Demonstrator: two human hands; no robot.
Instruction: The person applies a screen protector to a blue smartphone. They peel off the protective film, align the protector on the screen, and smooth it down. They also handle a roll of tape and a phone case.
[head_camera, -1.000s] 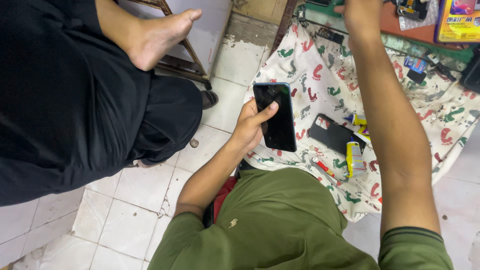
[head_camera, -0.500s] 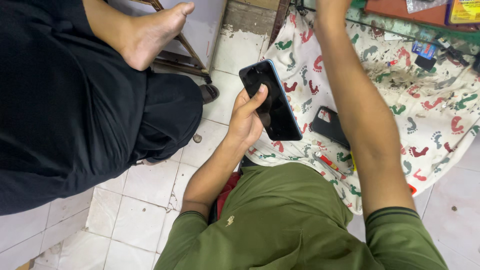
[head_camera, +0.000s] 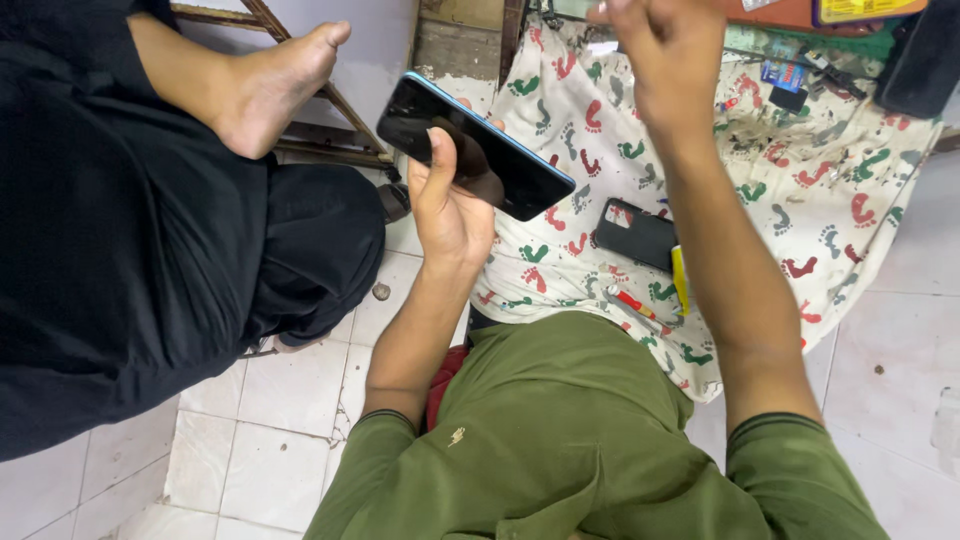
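My left hand (head_camera: 450, 205) grips a dark smartphone (head_camera: 470, 145) by its lower end, thumb on the black screen, and holds it tilted above the edge of the cloth. My right hand (head_camera: 660, 45) is raised near the top of the view with fingers curled; whether anything is inside them is not visible. Below my right forearm, a second black phone (head_camera: 635, 232) lies flat on a white cloth (head_camera: 810, 200) printed with coloured footprints. A yellow tool (head_camera: 680, 282) and a red-handled screwdriver (head_camera: 630, 300) lie beside it.
Another person in black clothes sits at the left, with a bare foot (head_camera: 270, 85) close to the held phone. Wooden bars (head_camera: 330, 150) stand behind the foot. A black object (head_camera: 925, 60) and small parts (head_camera: 785, 85) sit at the cloth's far right. The floor is white tile (head_camera: 270, 440).
My left hand has lifted the phone up and tilted it more to the left. My right hand has come back from the far edge into view. The view has shifted downward.
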